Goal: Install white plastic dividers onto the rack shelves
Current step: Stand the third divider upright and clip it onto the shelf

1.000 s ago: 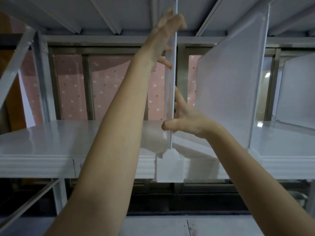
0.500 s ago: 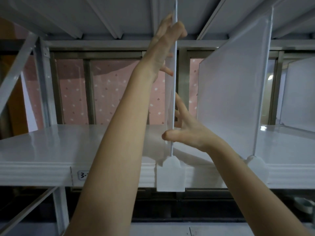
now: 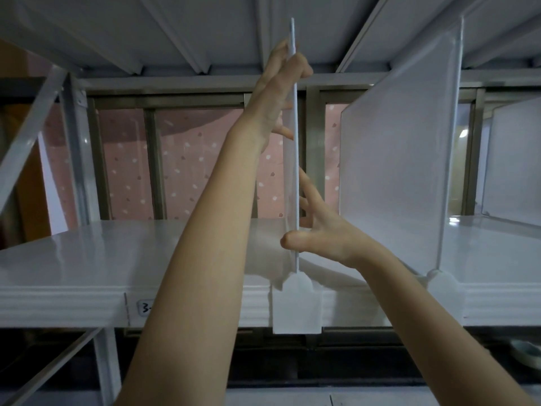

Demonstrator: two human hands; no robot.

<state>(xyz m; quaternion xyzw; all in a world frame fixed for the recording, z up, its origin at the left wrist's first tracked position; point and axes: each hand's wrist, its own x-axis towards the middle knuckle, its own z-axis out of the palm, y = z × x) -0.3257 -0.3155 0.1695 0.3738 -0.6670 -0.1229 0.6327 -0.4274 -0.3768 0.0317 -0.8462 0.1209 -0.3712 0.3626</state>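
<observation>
White shelf point(image 3: 87, 259) bears an upright divider point(image 3: 294, 159), both hands' fingers point(image 3: 292, 65) closed on it.

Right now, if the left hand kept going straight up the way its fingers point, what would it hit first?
Most likely the underside of the upper shelf, just above the left hand gripping the divider; depth is unclear.

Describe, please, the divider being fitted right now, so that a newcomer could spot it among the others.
Start at the white shelf running across the view. Near its middle, a thin white divider stands edge-on, its front tab hanging over the shelf lip. Unlike the broad divider to its right, it is held by both hands, the left hand high and the right hand low.
</observation>
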